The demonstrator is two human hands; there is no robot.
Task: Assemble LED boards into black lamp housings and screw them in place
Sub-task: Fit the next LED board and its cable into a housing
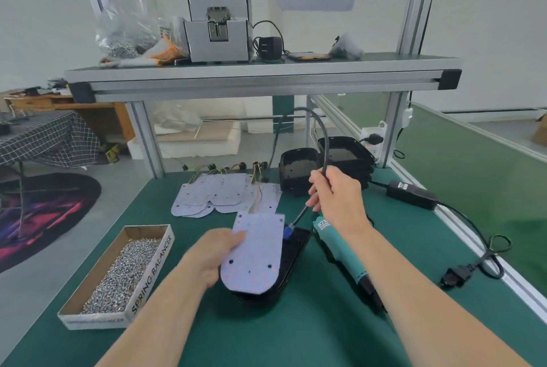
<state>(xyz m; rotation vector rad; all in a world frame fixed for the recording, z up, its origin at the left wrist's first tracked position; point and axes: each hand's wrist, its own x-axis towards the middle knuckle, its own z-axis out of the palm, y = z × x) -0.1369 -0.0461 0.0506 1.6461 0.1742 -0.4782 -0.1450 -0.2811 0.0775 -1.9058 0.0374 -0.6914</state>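
Note:
My left hand [214,254] grips the left edge of a white LED board [257,254], which is tilted over a black lamp housing [288,260] on the green mat. Faint red dots glow on the board. My right hand [337,198] pinches a black cable [321,133] whose blue connector [287,231] sits at the board's upper right corner. A teal electric screwdriver [340,251] lies on the mat just right of the housing, under my right forearm.
More LED boards with wires [213,195] lie behind. Stacked black housings [334,162] stand at the back right. A cardboard box of screws [124,272] sits at the left. A black power adapter [411,193] and its cord [473,260] run along the right edge. An overhead shelf [260,76] carries a screw feeder.

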